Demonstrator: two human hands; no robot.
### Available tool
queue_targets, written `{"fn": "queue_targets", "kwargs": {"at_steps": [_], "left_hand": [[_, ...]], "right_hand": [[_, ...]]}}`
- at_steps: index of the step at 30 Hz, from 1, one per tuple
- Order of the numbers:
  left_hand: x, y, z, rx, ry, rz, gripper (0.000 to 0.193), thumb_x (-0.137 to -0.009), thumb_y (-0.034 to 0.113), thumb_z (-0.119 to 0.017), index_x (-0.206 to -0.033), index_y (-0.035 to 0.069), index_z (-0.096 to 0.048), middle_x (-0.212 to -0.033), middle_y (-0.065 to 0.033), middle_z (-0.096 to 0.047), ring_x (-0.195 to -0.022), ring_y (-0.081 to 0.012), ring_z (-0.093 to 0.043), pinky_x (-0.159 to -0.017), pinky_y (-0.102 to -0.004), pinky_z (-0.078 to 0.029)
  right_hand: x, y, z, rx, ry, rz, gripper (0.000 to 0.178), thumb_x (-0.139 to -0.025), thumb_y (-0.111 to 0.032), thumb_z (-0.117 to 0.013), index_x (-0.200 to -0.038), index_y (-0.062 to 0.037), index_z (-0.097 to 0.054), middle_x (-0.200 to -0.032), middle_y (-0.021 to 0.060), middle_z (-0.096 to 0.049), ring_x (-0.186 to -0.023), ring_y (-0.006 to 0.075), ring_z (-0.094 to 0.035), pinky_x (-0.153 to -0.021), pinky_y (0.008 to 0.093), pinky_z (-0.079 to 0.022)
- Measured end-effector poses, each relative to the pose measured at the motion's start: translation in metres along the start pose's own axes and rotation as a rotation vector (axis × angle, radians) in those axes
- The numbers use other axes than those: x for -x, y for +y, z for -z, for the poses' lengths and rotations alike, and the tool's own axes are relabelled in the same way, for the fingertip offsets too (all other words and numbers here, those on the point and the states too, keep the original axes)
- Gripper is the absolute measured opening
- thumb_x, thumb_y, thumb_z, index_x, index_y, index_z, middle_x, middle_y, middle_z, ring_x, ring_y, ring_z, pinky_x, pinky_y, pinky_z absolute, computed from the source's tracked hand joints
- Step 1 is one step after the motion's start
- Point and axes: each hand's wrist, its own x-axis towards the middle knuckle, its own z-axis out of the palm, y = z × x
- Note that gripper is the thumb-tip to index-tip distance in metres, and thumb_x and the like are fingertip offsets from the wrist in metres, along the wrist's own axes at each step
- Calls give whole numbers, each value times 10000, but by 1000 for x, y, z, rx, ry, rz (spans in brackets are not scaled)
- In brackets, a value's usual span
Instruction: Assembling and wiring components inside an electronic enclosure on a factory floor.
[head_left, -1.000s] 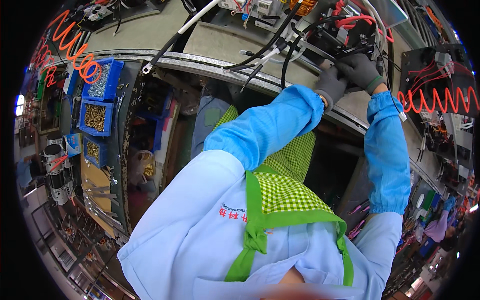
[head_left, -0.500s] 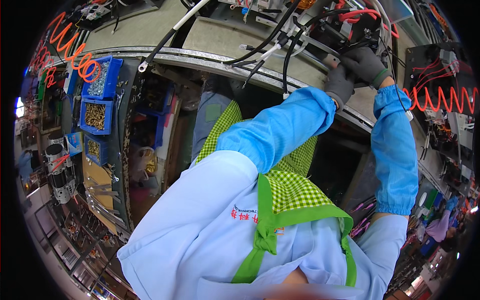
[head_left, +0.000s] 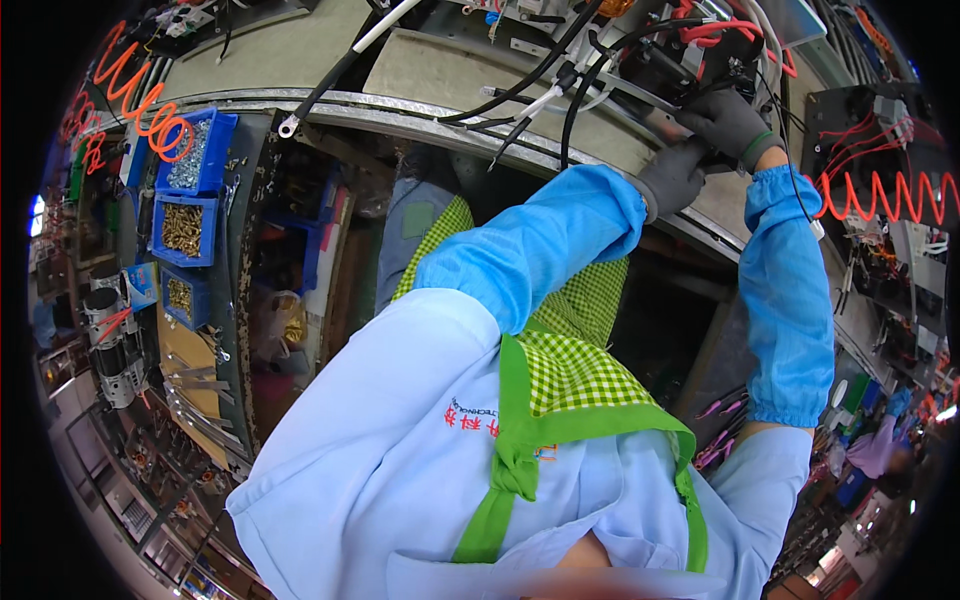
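Note:
My left hand (head_left: 672,182), in a dark grey glove, is closed at the near edge of the bench, below a metal bracket (head_left: 655,122). Its fingertips meet a dark item under my right hand, too hidden to name. My right hand (head_left: 732,125), gloved alike, bends its fingers down over the bracket's end, beside a black electrical assembly (head_left: 665,70) with red leads (head_left: 720,30). What its fingers grip is hidden. To the left, thick black cables (head_left: 545,75) and a white-sleeved cable (head_left: 540,103) lie across the bench edge.
A cable with a ring lug (head_left: 289,127) hangs over the bench rail (head_left: 400,108). Left stand blue bins of silver screws (head_left: 190,150) and brass screws (head_left: 184,230), near an orange coiled hose (head_left: 140,95). Another red coiled hose (head_left: 890,200) runs at right, below a dark panel with wires (head_left: 880,125).
My left hand has drawn a little left and down, away from the bracket, and its forearm has followed. My right hand stays at nearly the same spot. The view has shifted slightly.

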Motion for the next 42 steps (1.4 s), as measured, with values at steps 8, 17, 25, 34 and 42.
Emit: {"fn": "queue_targets", "kwargs": {"at_steps": [8,17,25,34,42], "left_hand": [[-1,-1,8,-81,-88,69,467,-800,137,-575,-1223,39,-404,-988,-231,-605,-878,-402,-605,-757,-483,-479],[-6,-14,-4,18,-115,-92,500,-771,88,-564,-1240,32,-401,-968,-206,-592,-879,-374,-586,-778,-430,-481],[-8,-14,-3,150,-216,11,447,-809,42,-515,-1242,31,-405,-883,-146,-615,-730,-233,-626,-687,-357,-512],[-10,-14,-3,116,-216,20,374,-808,42,-504,-1177,20,-442,-876,-148,-598,-734,-245,-627,-677,-361,-510],[-10,-9,3,28,-208,-15,320,-799,92,-533,-1100,15,-458,-845,-172,-618,-757,-305,-627,-690,-403,-500]], "right_hand": [[30,-19,15,-7,8,-254,322,-833,-256,-586,-1087,-65,-635,-946,189,-647,-876,328,-618,-783,411,-480],[63,10,-56,35,408,-274,436,-753,-118,-556,-1189,-111,-560,-1127,161,-600,-1047,359,-557,-872,441,-459],[55,4,-58,195,292,-423,388,-766,-125,-556,-1153,-151,-566,-1135,112,-600,-1060,356,-553,-843,471,-463],[48,-18,-55,357,289,-628,422,-764,-139,-576,-1182,-197,-550,-1224,63,-549,-1165,331,-492,-832,535,-444],[42,-31,-51,362,269,-698,404,-758,-149,-580,-1160,-186,-559,-1189,80,-561,-1156,347,-491,-828,546,-445]]}}
